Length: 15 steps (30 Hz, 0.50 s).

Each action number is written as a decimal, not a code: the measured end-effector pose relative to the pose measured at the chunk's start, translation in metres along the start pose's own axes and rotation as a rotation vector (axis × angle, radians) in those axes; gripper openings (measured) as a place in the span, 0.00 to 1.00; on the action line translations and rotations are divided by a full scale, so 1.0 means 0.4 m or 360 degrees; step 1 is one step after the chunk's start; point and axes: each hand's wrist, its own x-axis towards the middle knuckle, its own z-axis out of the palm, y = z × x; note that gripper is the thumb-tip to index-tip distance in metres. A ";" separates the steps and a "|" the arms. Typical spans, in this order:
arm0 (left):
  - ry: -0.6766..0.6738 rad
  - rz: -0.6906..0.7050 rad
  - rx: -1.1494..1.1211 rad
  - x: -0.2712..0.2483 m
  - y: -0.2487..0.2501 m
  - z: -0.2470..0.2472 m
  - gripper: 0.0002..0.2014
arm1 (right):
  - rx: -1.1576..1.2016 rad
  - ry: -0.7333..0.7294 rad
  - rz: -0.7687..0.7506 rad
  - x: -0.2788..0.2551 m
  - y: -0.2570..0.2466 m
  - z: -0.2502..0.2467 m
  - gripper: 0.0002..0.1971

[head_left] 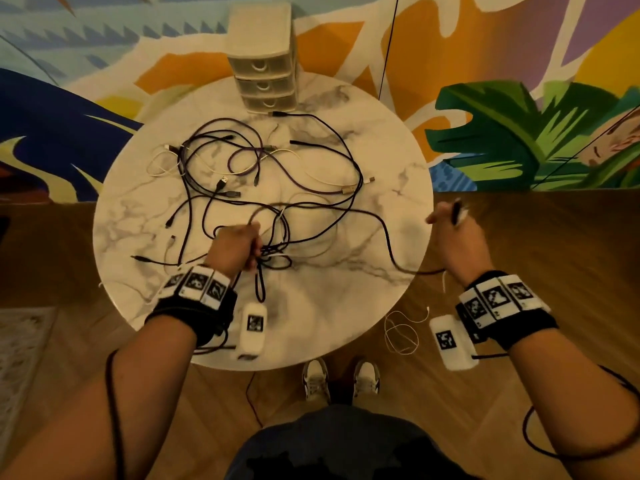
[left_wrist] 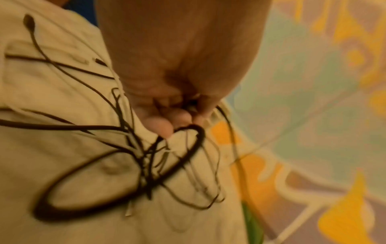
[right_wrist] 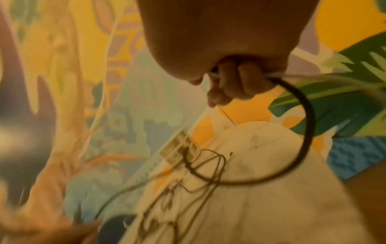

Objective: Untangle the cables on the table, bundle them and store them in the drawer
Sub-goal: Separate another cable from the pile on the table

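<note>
A tangle of dark and white cables (head_left: 263,188) sprawls over the round marble table (head_left: 346,306). My left hand (head_left: 239,245) grips a knot of dark and white cables (left_wrist: 150,165) near the table's front middle, fingers curled round them. My right hand (head_left: 453,230) is off the table's right edge, fist closed on a dark cable (head_left: 389,244) that runs back to the tangle; the same dark cable (right_wrist: 300,140) loops from the fist in the right wrist view, with a thin white cable beside it. A small beige three-drawer unit (head_left: 265,64) stands at the table's far edge, drawers closed.
A thin white cable (head_left: 401,330) hangs in loops off the table's front right over the wooden floor. My shoes (head_left: 341,379) stand at the table's near edge. A colourful mural wall rises behind the table. A pale rug (head_left: 20,341) lies at left.
</note>
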 end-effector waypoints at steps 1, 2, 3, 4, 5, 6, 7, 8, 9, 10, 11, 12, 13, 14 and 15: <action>0.0099 0.0011 -0.0066 0.007 0.026 -0.010 0.21 | 0.0192 0.0135 0.0044 0.000 -0.012 -0.016 0.26; 0.0158 0.0052 -0.0059 0.015 0.043 -0.021 0.22 | 0.0389 0.0242 0.0047 0.001 -0.026 -0.032 0.29; 0.0185 0.0106 -0.0001 0.021 0.056 -0.029 0.23 | 0.0540 0.0310 0.0026 -0.001 -0.041 -0.050 0.30; 0.0197 0.0161 0.0072 0.023 0.066 -0.034 0.23 | 0.0643 0.0340 -0.0011 -0.006 -0.060 -0.065 0.31; 0.0198 0.0201 0.0130 0.020 0.072 -0.039 0.24 | 0.0743 0.0318 -0.0041 -0.017 -0.081 -0.075 0.31; 0.0183 0.0232 0.0162 0.014 0.078 -0.037 0.25 | 0.0854 0.0250 -0.0056 -0.031 -0.101 -0.079 0.32; 0.0150 0.0269 0.0187 0.003 0.088 -0.028 0.25 | 0.0974 0.0119 -0.0039 -0.046 -0.121 -0.079 0.33; 0.0115 0.0328 0.0236 -0.011 0.100 -0.013 0.25 | 0.1072 -0.0077 -0.0021 -0.061 -0.138 -0.072 0.35; 0.0078 0.0405 0.0320 -0.028 0.117 0.010 0.25 | 0.1136 -0.0305 -0.0025 -0.078 -0.152 -0.062 0.36; 0.0041 0.0479 0.0442 -0.046 0.132 0.038 0.25 | 0.1146 -0.0535 -0.0058 -0.092 -0.163 -0.043 0.36; 0.0016 0.0541 0.0598 -0.069 0.149 0.069 0.24 | 0.1103 -0.0738 -0.0100 -0.108 -0.173 -0.021 0.35; 0.0018 0.0602 0.0783 -0.091 0.163 0.098 0.24 | 0.1021 -0.0895 -0.0141 -0.121 -0.182 0.003 0.34; 0.0039 0.0668 0.0987 -0.113 0.170 0.126 0.22 | 0.0912 -0.1006 -0.0141 -0.132 -0.191 0.028 0.34; 0.0070 0.0764 0.1215 -0.137 0.172 0.150 0.21 | 0.0766 -0.1055 -0.0112 -0.139 -0.197 0.053 0.35; 0.0092 0.0901 0.1437 -0.159 0.165 0.172 0.18 | 0.0605 -0.1052 -0.0073 -0.143 -0.204 0.074 0.36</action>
